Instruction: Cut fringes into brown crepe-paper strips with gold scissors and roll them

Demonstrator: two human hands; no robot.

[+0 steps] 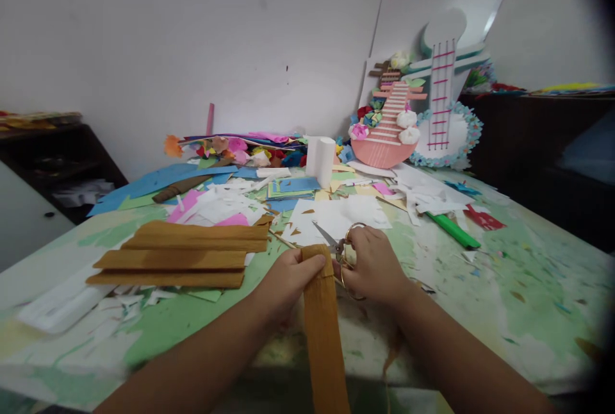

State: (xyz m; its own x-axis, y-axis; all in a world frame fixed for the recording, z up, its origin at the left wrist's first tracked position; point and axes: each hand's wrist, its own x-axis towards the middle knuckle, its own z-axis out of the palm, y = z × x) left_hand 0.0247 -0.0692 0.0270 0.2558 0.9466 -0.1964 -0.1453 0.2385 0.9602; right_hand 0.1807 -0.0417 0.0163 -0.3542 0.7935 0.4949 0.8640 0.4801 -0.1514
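Observation:
Between the thumb and fingers of my left hand [288, 282] is the top end of a long brown crepe paper strip [325, 343], which hangs down past the table's front edge. My right hand [377, 266] grips a pair of scissors [340, 248] by its gold-coloured handles. The scissor blades are parted and point up and left, close to the strip's top right corner. Left of my hands lie several folded brown crepe paper pieces [182, 257], stacked unevenly on the table. A white paper sheet [331, 212] lies just beyond the scissors.
Paper scraps [216, 202] cover the table's far left and middle. A white roll [325, 161] stands at the back. Two paper-craft instruments, a pink one [387, 138] and a white one [444, 100], lean at the back right. A green roll [451, 229] lies at right.

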